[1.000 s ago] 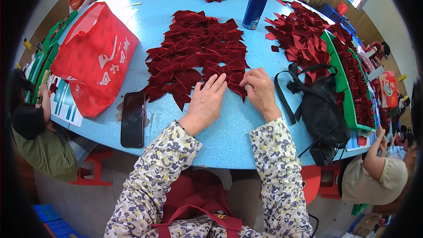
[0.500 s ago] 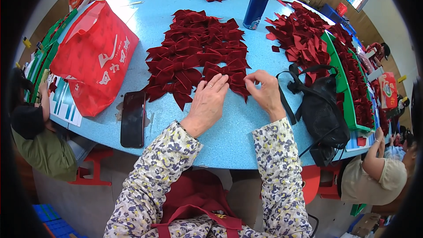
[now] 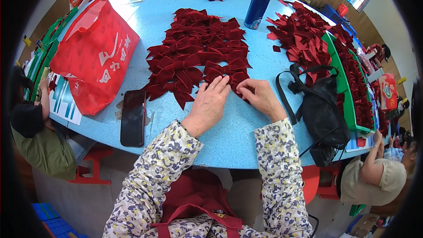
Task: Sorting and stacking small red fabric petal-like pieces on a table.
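Dark red velvet bows (image 3: 185, 53) lie in overlapping columns on the blue table. At the near end of the right column is one bow (image 3: 229, 71) with both my hands at it. My left hand (image 3: 207, 105) is laid flat with its fingers stretched, the fingertips resting on the bow's lower left side. My right hand (image 3: 260, 97) is curled, thumb and forefinger pinched together at the bow's lower right tail. The fingers partly cover that tail.
Left of the bows are a red bag (image 3: 99, 57) and a black phone (image 3: 132, 118). A blue flask (image 3: 260, 3) stands behind. To the right lie a black bag (image 3: 324, 110), loose red velvet pieces (image 3: 304, 39) and a green tray (image 3: 348, 101). Other people sit at both sides.
My right hand has moved a little left and down, with its pinched fingers now at the bow's lower right tail. My left hand has barely moved.
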Demonstrator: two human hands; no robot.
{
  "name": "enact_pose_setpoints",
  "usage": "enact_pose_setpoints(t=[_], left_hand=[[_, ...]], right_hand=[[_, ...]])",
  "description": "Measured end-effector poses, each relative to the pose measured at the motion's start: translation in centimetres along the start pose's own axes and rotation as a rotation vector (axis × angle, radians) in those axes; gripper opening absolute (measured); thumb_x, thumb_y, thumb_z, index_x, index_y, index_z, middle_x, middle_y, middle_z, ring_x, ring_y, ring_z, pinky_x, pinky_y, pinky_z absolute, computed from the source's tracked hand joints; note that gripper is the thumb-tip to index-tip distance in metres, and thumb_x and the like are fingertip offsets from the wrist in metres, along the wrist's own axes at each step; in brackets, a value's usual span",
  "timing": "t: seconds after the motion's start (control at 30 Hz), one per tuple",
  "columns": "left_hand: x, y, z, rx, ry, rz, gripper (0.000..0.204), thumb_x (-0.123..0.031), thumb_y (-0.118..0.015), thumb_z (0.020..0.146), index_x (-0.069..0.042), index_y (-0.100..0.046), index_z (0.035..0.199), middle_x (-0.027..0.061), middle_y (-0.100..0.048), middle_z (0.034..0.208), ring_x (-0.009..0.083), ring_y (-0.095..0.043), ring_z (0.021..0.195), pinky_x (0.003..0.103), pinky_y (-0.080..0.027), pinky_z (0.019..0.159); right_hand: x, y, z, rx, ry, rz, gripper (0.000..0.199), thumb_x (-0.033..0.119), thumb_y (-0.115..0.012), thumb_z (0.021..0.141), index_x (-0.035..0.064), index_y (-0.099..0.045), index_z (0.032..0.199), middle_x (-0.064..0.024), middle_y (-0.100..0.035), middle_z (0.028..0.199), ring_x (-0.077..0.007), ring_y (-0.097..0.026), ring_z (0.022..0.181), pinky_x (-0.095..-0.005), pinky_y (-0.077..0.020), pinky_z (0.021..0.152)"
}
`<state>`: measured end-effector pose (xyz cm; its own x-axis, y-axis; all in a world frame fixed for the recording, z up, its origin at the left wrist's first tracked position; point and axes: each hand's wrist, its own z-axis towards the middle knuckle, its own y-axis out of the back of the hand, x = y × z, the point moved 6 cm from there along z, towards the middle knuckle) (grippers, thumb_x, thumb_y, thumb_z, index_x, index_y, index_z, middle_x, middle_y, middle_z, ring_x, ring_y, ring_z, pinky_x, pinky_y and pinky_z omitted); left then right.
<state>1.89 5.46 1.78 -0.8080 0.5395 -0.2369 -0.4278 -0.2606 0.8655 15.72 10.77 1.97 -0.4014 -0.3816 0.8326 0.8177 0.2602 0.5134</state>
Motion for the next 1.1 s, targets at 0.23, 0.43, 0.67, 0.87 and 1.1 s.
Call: enact_pose_setpoints(t=[0.23,0.43,0.67,0.87,1.1], left_hand=[[0.0,1.4,0.2,-0.217,-0.022,-0.096,0.026,-0.002,-0.057,0.076,-0.001,-0.06,0.102,0.012,-0.06,0.109,0.0272,-0.055,0.103,0.039,-0.042,0.085],[-3.1,3.7,0.0,-0.205,-0.197,-0.454,0.02,-0.008,-0.063,0.073,-0.004,-0.062,0.092,0.0082,-0.063,0.081,0.027,-0.06,0.077,0.039,-0.046,0.07],[-6.5,1.2,-1.6,0.085,-0.529,-0.621,0.019,-0.012,-0.064,0.072,-0.005,-0.06,0.089,0.007,-0.057,0.072,0.026,-0.058,0.073,0.037,-0.047,0.061],[-6.6,1.2,-1.6,0.085,-0.53,-0.608,0.018,-0.013,-0.064,0.073,-0.006,-0.06,0.089,0.007,-0.057,0.073,0.0257,-0.059,0.074,0.037,-0.047,0.06],[-6.6,1.4,-1.3,0.055,-0.489,-0.624,0.012,-0.015,-0.064,0.071,-0.006,-0.06,0.078,0.0067,-0.059,0.07,0.0247,-0.059,0.073,0.038,-0.048,0.06]], right_hand=[[0.7,1.5,-0.2,-0.156,0.066,-0.329,0.013,0.011,-0.061,0.083,-0.0011,-0.065,0.082,-0.0104,-0.062,0.061,-0.0178,-0.058,0.053,-0.0289,-0.0438,0.051],[0.4,3.2,-0.3,-0.412,0.115,-0.349,0.011,0.009,-0.063,0.082,-0.0015,-0.064,0.082,-0.0095,-0.062,0.063,-0.0158,-0.057,0.051,-0.0276,-0.043,0.05],[3.0,1.2,-0.1,-0.393,0.43,-0.429,0.015,0.003,-0.065,0.077,0.0044,-0.064,0.092,-0.0098,-0.064,0.085,-0.0227,-0.06,0.076,-0.0314,-0.0478,0.066],[4.0,-0.6,0.4,-0.262,0.45,-0.54,0.022,0.007,-0.066,0.073,0.0061,-0.063,0.095,-0.0077,-0.063,0.092,-0.0256,-0.057,0.09,-0.0357,-0.0458,0.076],[4.3,-2.2,0.9,-0.182,0.476,-0.708,0.029,0.012,-0.068,0.071,0.0085,-0.062,0.099,-0.0048,-0.061,0.095,-0.0238,-0.054,0.095,-0.0373,-0.0406,0.081]])
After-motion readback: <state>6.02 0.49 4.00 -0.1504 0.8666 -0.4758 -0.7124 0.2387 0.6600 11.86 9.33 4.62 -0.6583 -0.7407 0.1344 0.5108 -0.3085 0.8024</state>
